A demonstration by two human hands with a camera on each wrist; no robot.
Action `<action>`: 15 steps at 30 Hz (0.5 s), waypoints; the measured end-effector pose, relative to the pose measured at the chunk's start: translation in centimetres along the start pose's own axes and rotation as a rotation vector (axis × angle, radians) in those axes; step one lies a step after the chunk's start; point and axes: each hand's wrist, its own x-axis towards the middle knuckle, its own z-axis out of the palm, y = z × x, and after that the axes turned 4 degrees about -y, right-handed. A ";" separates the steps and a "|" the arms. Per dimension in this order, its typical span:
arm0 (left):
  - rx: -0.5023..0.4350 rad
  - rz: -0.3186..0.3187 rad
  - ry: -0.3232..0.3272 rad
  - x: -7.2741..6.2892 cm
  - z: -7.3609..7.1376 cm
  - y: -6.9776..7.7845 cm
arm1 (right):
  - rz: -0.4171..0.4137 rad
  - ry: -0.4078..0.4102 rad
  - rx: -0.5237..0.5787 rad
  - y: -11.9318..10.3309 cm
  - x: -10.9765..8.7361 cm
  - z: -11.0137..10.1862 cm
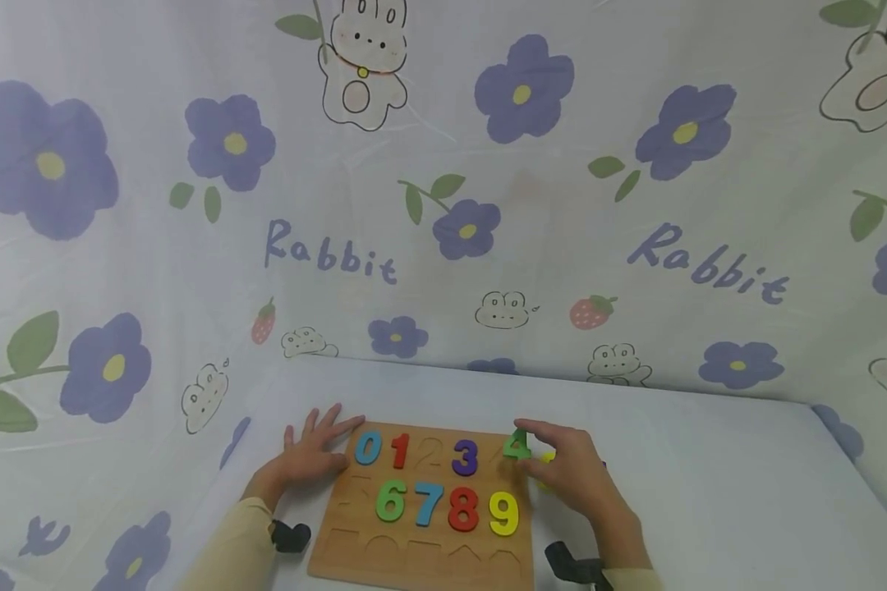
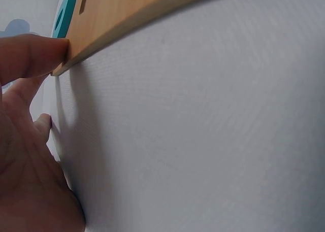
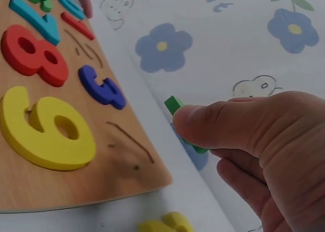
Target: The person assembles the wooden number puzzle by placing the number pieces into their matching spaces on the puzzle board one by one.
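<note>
A wooden number puzzle board (image 1: 356, 562) lies on the table, holding several coloured numerals. My right hand (image 1: 578, 472) pinches a green number 4 (image 1: 517, 446) between thumb and fingers over the board's upper right corner. In the right wrist view the green piece (image 3: 173, 104) is mostly covered by the thumb, and the recess for the 4 (image 3: 133, 140) is bare. At the board's upper left, my left hand (image 1: 312, 456) has its fingers spread, with the thumb (image 2: 38, 54) against the board's edge.
Beside the board, partly behind my right hand, is a yellow piece (image 3: 167, 224). The 2 recess (image 1: 430, 453) and the recess left of the green 6 (image 1: 391, 500) are bare. A curtain printed with flowers and rabbits (image 1: 443, 164) hangs behind the white table (image 1: 710, 484).
</note>
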 end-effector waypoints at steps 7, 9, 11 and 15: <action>0.019 -0.016 -0.009 0.0 -0.1 0.3 | 0.049 -0.049 0.053 0.4 0.5 1.7; 0.021 -0.012 -0.005 0.0 0.0 0.1 | 0.069 -0.065 0.065 0.5 0.6 2.1; 0.014 -0.001 0.002 0.2 0.2 -0.3 | 0.090 -0.077 0.070 0.5 0.7 2.6; 0.011 0.008 0.008 0.5 0.4 -0.9 | 0.105 -0.090 0.070 0.6 0.7 3.3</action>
